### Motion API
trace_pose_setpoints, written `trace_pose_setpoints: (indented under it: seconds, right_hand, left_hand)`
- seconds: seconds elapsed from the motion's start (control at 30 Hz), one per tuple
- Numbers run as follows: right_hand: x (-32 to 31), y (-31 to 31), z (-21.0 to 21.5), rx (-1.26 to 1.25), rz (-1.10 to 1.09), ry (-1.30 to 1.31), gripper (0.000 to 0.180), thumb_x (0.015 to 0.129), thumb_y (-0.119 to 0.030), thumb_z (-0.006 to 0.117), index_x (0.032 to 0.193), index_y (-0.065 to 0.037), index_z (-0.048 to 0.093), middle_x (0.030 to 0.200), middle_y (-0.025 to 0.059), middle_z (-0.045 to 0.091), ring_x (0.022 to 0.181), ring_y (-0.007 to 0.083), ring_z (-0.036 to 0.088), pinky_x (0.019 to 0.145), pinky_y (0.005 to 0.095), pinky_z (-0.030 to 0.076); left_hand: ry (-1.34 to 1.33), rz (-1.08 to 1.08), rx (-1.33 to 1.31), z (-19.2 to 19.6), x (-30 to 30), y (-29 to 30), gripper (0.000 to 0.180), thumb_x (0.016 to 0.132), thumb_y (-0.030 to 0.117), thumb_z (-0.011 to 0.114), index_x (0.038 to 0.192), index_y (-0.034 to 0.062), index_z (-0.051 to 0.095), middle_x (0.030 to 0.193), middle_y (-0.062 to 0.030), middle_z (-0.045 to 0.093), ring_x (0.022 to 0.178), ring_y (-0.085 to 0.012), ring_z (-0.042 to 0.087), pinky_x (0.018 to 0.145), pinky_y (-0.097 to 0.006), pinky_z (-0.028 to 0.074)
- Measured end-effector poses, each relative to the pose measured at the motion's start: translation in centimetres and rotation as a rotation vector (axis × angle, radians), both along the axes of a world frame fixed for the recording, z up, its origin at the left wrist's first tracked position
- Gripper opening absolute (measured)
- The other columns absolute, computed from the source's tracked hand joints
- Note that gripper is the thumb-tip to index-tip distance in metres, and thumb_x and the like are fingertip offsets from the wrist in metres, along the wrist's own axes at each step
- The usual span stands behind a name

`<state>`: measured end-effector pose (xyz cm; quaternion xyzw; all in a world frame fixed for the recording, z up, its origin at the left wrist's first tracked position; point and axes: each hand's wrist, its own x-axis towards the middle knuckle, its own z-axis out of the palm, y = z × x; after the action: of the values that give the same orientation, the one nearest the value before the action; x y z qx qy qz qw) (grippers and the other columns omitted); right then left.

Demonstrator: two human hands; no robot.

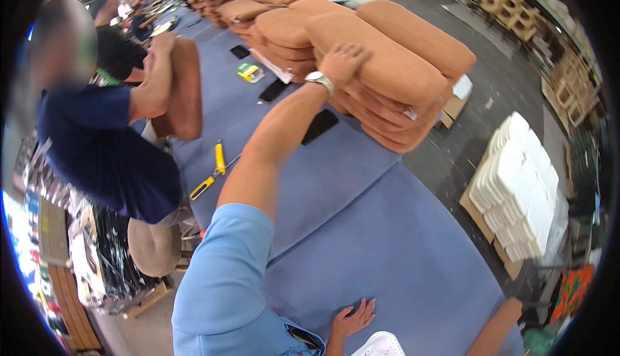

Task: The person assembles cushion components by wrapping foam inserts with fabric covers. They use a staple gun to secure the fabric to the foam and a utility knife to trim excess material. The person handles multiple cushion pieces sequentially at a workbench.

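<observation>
My left hand (344, 63), with a watch (320, 82) on its wrist, reaches far across the table. It lies with fingers spread on a long orange-brown cushion (381, 52), the top one of a stack. Below it are more brown cushions (394, 127), their ends rounded. Near the bottom edge my right hand (354, 318) rests flat on the blue tabletop (387, 246), fingers apart, holding nothing. Beside it is a white, dotted piece (380, 345), cut off by the frame. A brown padded piece (496, 330) lies at the table's lower right edge.
A co-worker in dark blue (110, 156) holds a brown cushion (187, 91) at the left. Yellow-handled tools (212, 176), dark phones (320, 127) and a green-yellow packet (249, 72) lie on the table. White stacked pads (516, 182) stand on the floor to the right.
</observation>
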<state>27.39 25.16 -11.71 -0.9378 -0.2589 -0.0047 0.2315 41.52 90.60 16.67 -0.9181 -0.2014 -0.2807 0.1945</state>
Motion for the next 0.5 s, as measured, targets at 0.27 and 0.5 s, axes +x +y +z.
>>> trace_pose_setpoints:
  seconds: [0.27,0.5]
  right_hand:
    - [0.4,-0.1,0.6,0.048,0.024,0.032,0.048,0.093,-0.02,0.055,0.138,-0.004,0.059,0.16,0.0174,0.045,0.149,0.0356,0.041,0.124,0.0564,0.023]
    - [4.6,-6.0,2.2,0.566,-0.064,0.617,0.03,0.103,-0.011,0.055,0.131,-0.003,0.063,0.131,0.0148,0.065,0.118,0.025,0.064,0.104,0.046,0.051]
  left_hand:
    - [0.037,-0.342,-0.049,13.3,-2.3,-13.8,0.043,0.081,0.021,0.072,0.123,0.0115,0.068,0.105,-0.0101,0.076,0.1,-0.0281,0.073,0.08,-0.044,0.058]
    - [0.099,-0.578,-0.363,16.8,-8.8,-34.2,0.031,0.083,0.034,0.078,0.089,0.0046,0.073,0.079,-0.0191,0.073,0.078,-0.038,0.074,0.066,-0.048,0.058]
